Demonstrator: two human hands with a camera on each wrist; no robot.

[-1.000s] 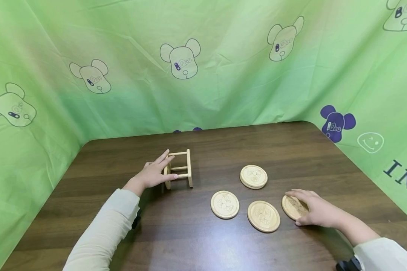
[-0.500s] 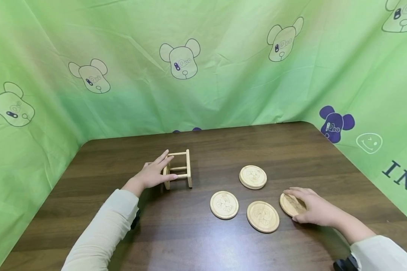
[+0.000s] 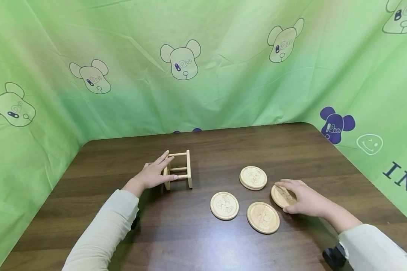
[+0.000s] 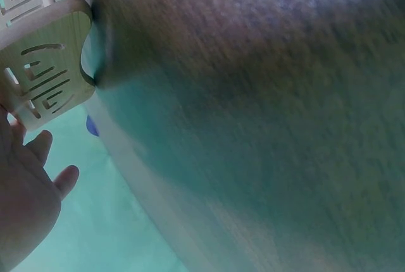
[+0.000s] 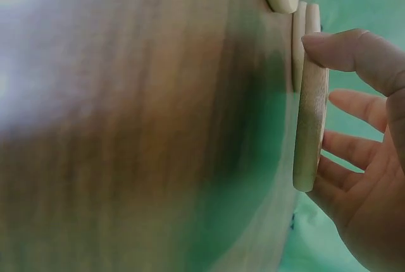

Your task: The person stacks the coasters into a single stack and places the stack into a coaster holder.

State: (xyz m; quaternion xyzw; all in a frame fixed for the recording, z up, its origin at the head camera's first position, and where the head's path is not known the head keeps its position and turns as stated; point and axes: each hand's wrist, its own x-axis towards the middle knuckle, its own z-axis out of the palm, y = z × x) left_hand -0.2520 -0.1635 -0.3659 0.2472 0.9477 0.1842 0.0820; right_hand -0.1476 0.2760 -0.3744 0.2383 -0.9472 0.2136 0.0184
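A small wooden coaster holder [image 3: 189, 169], with round rails between its end panels, stands at left of centre on the table. My left hand [image 3: 152, 174] grips its left end, thumb at the front rail and fingers over the top. In the left wrist view, slots are cut through its end panel [image 4: 76, 35]. My right hand [image 3: 306, 198] holds a round wooden coaster [image 3: 280, 195] by its edge, thumb and fingers on opposite sides, partly covering its carved face. In the right wrist view this coaster [image 5: 311, 114] shows edge-on, just off the table.
Nearby lie more carved round coasters: one at the left [image 3: 224, 206], another at the front [image 3: 263, 218], and a thicker-looking pile behind [image 3: 253, 177]. Green printed cloth [image 3: 224, 94] hangs behind and beside the dark wooden table [image 3: 122, 148].
My right hand has closed further on the coaster and shifted it left and away from me, toward the other coasters. My left hand and the coaster holder have stayed put.
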